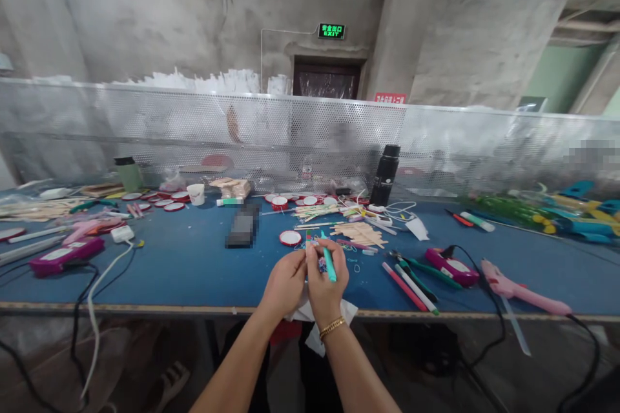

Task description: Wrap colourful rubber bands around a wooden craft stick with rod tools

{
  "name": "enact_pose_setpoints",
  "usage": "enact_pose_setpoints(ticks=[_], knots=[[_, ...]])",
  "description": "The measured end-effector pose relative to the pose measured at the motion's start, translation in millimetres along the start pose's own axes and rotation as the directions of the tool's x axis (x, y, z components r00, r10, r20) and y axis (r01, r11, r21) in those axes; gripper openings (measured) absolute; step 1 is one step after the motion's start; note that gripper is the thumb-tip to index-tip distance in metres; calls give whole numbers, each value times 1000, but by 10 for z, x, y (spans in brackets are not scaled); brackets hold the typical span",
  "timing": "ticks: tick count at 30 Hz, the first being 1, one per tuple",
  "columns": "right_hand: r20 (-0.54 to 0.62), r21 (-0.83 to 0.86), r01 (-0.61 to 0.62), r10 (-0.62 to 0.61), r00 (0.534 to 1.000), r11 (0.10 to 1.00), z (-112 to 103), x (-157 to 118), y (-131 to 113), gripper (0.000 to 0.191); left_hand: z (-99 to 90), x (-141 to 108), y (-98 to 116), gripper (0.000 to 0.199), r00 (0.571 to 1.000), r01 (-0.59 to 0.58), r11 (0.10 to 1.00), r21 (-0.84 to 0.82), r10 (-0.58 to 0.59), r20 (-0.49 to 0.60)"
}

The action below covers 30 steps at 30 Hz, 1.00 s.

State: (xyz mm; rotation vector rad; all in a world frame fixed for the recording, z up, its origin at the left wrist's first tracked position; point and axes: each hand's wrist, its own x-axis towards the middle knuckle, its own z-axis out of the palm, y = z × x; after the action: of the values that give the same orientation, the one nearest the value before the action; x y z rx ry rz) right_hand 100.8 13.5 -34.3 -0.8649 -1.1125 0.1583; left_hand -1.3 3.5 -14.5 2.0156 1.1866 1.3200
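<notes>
Both hands meet above the table's front edge. My right hand (327, 271), with a gold bracelet at the wrist, is closed around a teal marker (330, 264). My left hand (287, 281) is closed beside it, its fingertips at a small stick with a green and red end (309, 237). Whether the right fingers also touch the stick is unclear. Just beyond the hands lies a round white disc with a red rim (290, 238). A pile of wooden sticks (358, 233) is to its right. White paper (349, 311) shows beneath the hands.
A phone (243, 226) lies left of the hands. A black bottle (386, 175) and white cup (196, 194) stand at the back. Pliers (419, 276), markers (404, 286), a purple device (451, 267) and a pink glue gun (523, 292) with cables lie to the right.
</notes>
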Motion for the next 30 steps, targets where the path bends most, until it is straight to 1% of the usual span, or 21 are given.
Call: enact_pose_setpoints(ticks=[10,15,20,25,30], knots=[[-1,15,-9,9,1000,1000,-9,20,-31,22,7,24,-9,34,1000,-6,999,-37,6,8],[17,29,-23,23,1000,999,-16,18,-33,23,9,13,-8,33,1000,-4,1000,-25,3,-7],[4,38,-23,23,1000,999,2,23,-24,22,-3,18,2,34,1000,-3,1000,-19,3,13],[25,54,-41,40,999,998,9,14,-26,22,-12,20,-3,33,1000,-2,1000,-13,2,7],[9,72,-40,40,999,997,1,6,-30,21,-6,16,-13,31,1000,-1,1000,-21,1,14]])
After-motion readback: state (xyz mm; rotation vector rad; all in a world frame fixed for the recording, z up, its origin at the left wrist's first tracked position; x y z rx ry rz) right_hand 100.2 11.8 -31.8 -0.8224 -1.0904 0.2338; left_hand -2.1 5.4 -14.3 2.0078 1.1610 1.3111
